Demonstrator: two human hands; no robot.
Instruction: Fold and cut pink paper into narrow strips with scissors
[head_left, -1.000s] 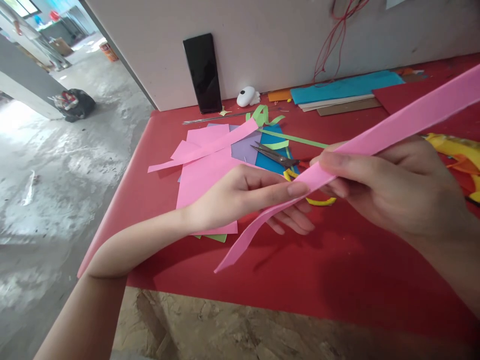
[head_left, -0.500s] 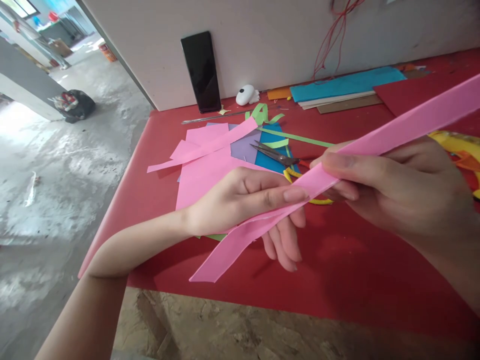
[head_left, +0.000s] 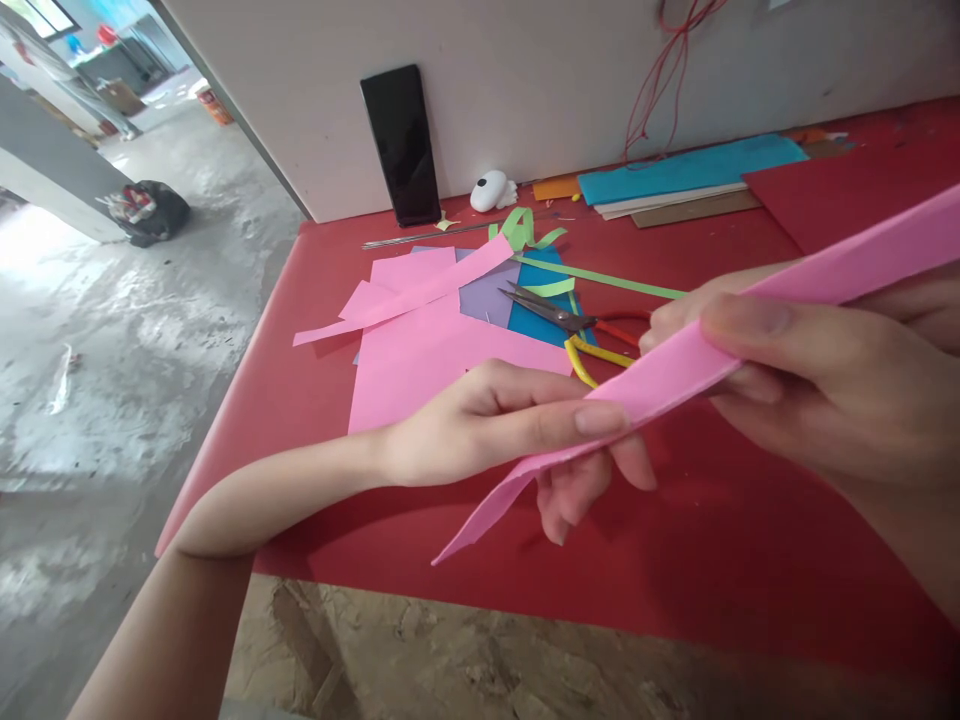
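A long pink paper strip [head_left: 664, 378] runs diagonally through both my hands, above the red table. My left hand [head_left: 510, 415] pinches it between thumb and fingers near its lower end, which hangs down twisted to a narrow tip. Farther up the strip, my right hand [head_left: 817, 360] grips it with the thumb on top; the upper end leaves the view at the right. Behind the hands lie scissors [head_left: 574, 322] with red and yellow handles, partly hidden. They rest by pink sheets [head_left: 420, 365], a purple sheet [head_left: 487, 295] and another pink strip [head_left: 427, 290].
A dark phone [head_left: 403, 145] leans on the wall beside a white rounded object [head_left: 493, 190]. Curled green strips [head_left: 525, 228] lie behind the sheets. Blue folded material [head_left: 694, 170] sits along the wall under hanging red cord [head_left: 660, 85]. The red table [head_left: 315, 520] ends at left and front.
My right hand has moved right and my left hand slightly right with the strip. The strip's lower end has turned and looks narrower. More of the scissors' handles shows.
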